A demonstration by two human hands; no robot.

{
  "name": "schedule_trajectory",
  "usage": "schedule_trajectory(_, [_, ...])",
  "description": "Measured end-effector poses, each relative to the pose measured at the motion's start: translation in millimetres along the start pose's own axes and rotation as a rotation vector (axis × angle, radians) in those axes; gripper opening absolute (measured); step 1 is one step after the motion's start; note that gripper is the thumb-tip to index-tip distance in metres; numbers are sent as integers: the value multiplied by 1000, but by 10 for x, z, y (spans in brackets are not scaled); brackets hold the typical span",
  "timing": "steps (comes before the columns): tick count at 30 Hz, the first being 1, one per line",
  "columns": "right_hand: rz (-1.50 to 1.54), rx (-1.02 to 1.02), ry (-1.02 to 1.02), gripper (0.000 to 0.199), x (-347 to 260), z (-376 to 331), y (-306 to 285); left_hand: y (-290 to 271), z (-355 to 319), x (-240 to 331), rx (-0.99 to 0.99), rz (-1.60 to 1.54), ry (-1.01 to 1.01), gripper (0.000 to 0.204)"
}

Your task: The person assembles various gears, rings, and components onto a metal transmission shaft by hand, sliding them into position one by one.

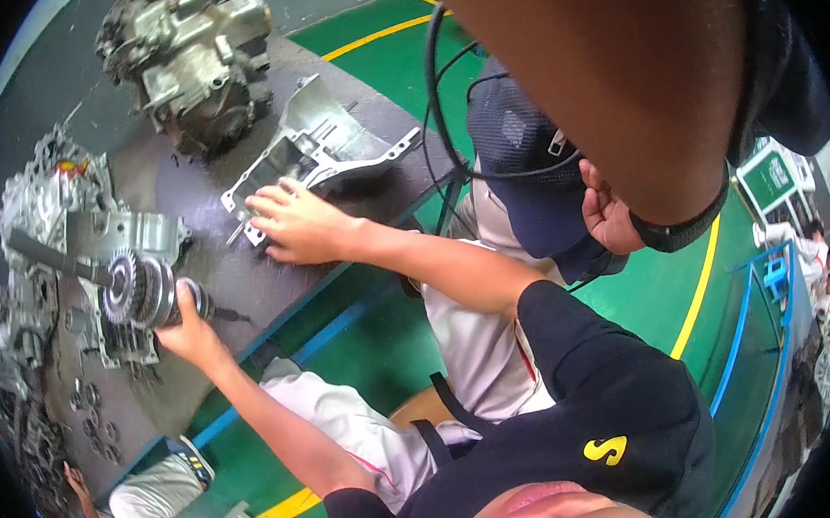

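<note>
A gear shaft [130,287] with several toothed wheels and rings along it is gripped in my left hand [189,334], whose thumb lies along its near end. The shaft's long bare end points up and to the left, over the workbench [189,193]. Palm down, my right hand [302,224] rests at the near edge of an open grey metal housing [334,139], fingers apart and reaching over its rim. Behind the gear shaft lies another cast metal housing [134,232]. Partly under the gears is a flatter metal part [122,337].
A large grimy gearbox [199,67] stands at the far end. More castings [15,321] crowd the left, with several small rings [94,416] nearer. Another person's arm with a dark watch [677,226] hangs at the upper right, beside a dark mesh cap [512,132] and black cable [437,94].
</note>
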State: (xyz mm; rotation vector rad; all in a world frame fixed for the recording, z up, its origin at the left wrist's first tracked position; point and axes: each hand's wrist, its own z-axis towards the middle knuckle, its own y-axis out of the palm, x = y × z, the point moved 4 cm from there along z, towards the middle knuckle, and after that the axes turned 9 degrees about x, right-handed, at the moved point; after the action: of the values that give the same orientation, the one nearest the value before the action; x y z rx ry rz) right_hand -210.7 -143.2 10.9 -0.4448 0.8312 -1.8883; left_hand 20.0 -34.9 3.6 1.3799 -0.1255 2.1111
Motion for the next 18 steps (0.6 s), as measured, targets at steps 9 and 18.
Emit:
schedule_trajectory(9, [-72, 22, -9, 48, 159, -74, -177, 141, 55, 303, -37, -99, 28, 38])
schedule_trajectory(18, [58, -56, 108, 47, -3, 107, -191, -273, 189, 172, 57, 565, -107, 55])
